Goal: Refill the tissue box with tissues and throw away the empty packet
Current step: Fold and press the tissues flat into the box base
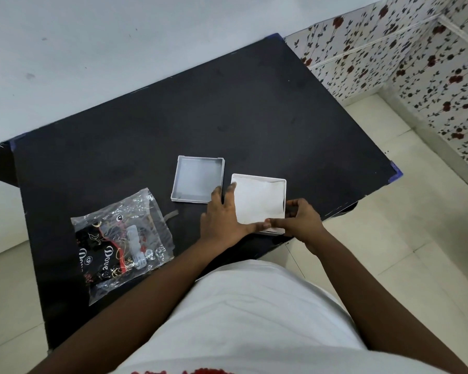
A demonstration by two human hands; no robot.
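Observation:
A white square tissue box (276, 182) sits near the front right of the black table (173, 112), with white tissues (260, 201) lying inside it. My left hand (224, 214) rests against the box's left side, its thumb stretched along the front edge. My right hand (300, 220) grips the box's front right corner. The box's grey lid (197, 178) lies upside down just left of the box. The clear, crumpled tissue packet (122, 244) with black and red print lies flat to the left, apart from both hands.
A small strip of torn plastic (171, 214) lies between the packet and the lid. The table's right front corner (395, 171) is close to the box. Floral wall tiles (416, 63) and a pale tiled floor (403, 238) are on the right.

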